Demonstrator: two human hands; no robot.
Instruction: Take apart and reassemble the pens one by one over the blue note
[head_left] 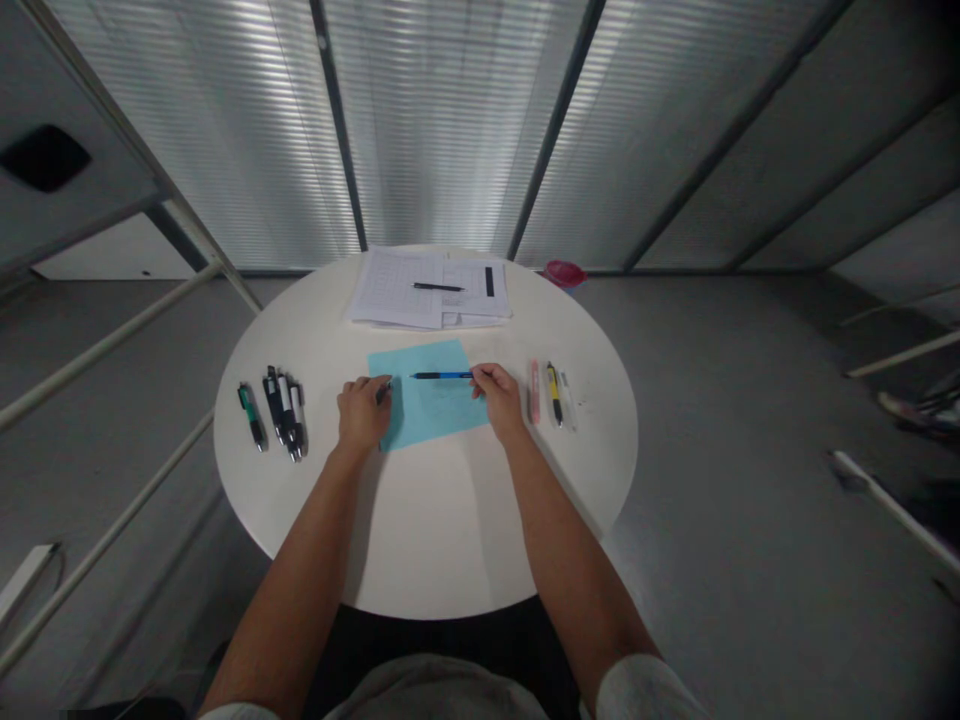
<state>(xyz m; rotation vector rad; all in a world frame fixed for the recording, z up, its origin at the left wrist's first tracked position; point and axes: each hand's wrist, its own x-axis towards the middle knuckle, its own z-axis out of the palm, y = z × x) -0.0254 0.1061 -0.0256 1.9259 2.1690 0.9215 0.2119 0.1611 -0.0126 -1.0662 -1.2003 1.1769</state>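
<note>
Two-handed handling of a slim blue-and-black pen (442, 376) over a light-blue paper sheet (435, 418), round white table (427, 520). A light, steady pinch should best limit tilting. The right hand's (500, 397) fingers grip the pen's right end, its tip pointing left; the left hand's (363, 412) hold a small dark object (383, 391), type unclear.

Dark item (384, 391) mostly hidden in left grip (361, 408), blue pen (448, 376) — end covered by right grip (499, 396), papers (396, 291) — print too small.
</note>
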